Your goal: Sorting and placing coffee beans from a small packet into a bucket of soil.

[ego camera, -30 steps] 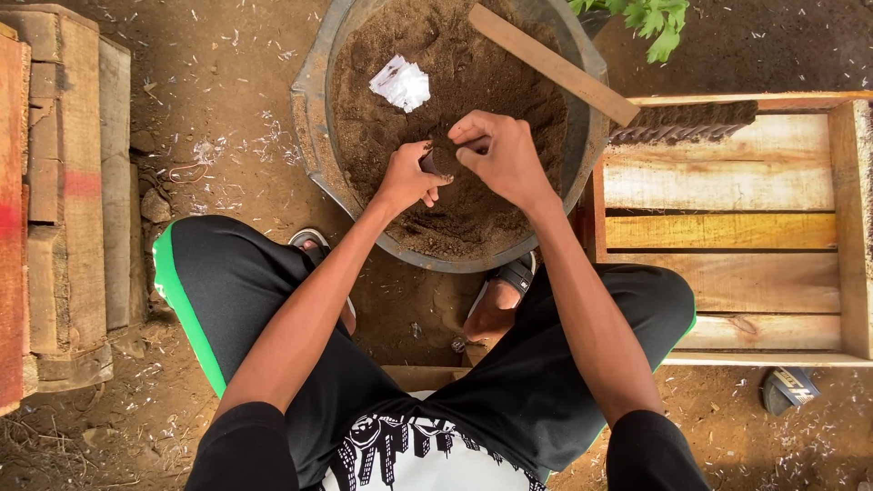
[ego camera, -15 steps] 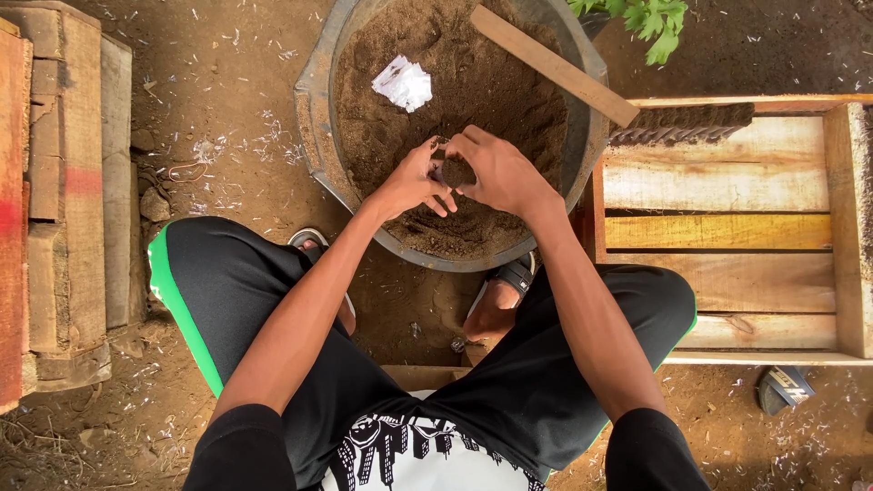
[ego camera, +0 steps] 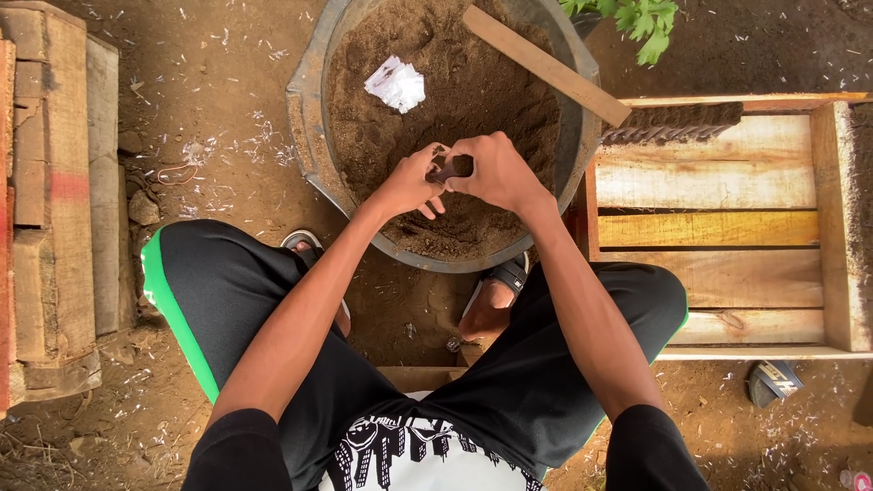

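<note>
One round grey basin [ego camera: 309, 136] with a worn rim sits on the dirt floor, filled with brown sandy soil [ego camera: 473, 100], and everything else lies around it. Two hands meet over the near half of the basin: the left hand [ego camera: 409, 182] and the right hand [ego camera: 496, 173] are both closed around one small dark object [ego camera: 452, 166], pinched between their fingertips just above the soil. The object looks dark brown to black and is mostly hidden by the fingers, so its shape cannot be told. One crumpled white scrap of paper or plastic [ego camera: 396, 84] lies on the soil toward the far left of the basin, well apart from the hands. One long pale wooden stick [ego camera: 546, 65] rests slanted across the far right rim of the basin. To the right of the basin stands one shallow wooden crate of unpainted and yellow slats [ego camera: 709, 227], with one row of dark small filled bags [ego camera: 673, 123] along its far edge. To the left of the basin lies one stack of weathered wooden planks [ego camera: 55, 200]. Beyond the basin, at the far right, green leaves [ego camera: 637, 18] show. Two sandalled feet [ego camera: 496, 295] rest just at the near edge of the basin, and the person wears black trousers with a green stripe [ego camera: 173, 309].
</note>
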